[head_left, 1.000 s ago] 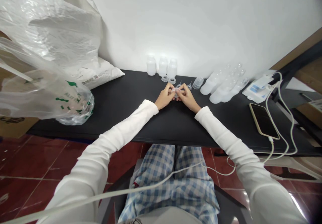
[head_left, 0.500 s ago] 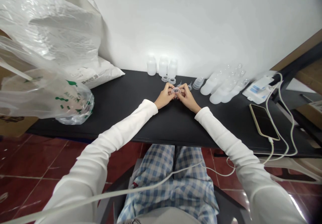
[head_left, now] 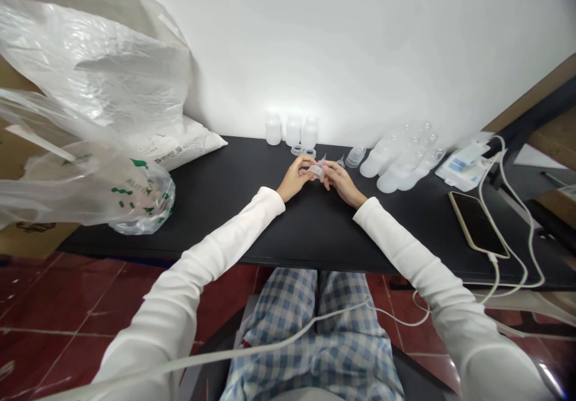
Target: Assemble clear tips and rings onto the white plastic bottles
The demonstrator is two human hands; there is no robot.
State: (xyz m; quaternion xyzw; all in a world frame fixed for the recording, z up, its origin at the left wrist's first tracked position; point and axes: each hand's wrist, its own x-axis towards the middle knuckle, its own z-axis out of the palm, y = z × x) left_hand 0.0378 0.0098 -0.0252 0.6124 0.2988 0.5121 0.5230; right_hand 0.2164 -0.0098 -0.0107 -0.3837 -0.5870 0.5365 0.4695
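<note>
My left hand (head_left: 294, 179) and my right hand (head_left: 339, 180) meet over the middle of the black table (head_left: 225, 209). Both pinch one small clear plastic piece (head_left: 317, 170) between their fingertips, held just above the tabletop. Right behind the hands lie two clear rings (head_left: 302, 150), some small clear pointed parts (head_left: 341, 162) and a stack of clear caps (head_left: 355, 156). Three small white bottles (head_left: 291, 129) stand against the wall behind them.
Several translucent bottles (head_left: 400, 159) lie on their sides at the right. Further right are a white packet (head_left: 463, 165), a phone (head_left: 477, 224) and white cables (head_left: 513, 221). Large plastic bags (head_left: 90, 119) fill the left end. A white cable crosses my lap.
The camera tipped down a little, so everything sits lower in view. The clear piece between my fingertips has turned from a flat ring look to a tilted one; the hands stayed in place.
</note>
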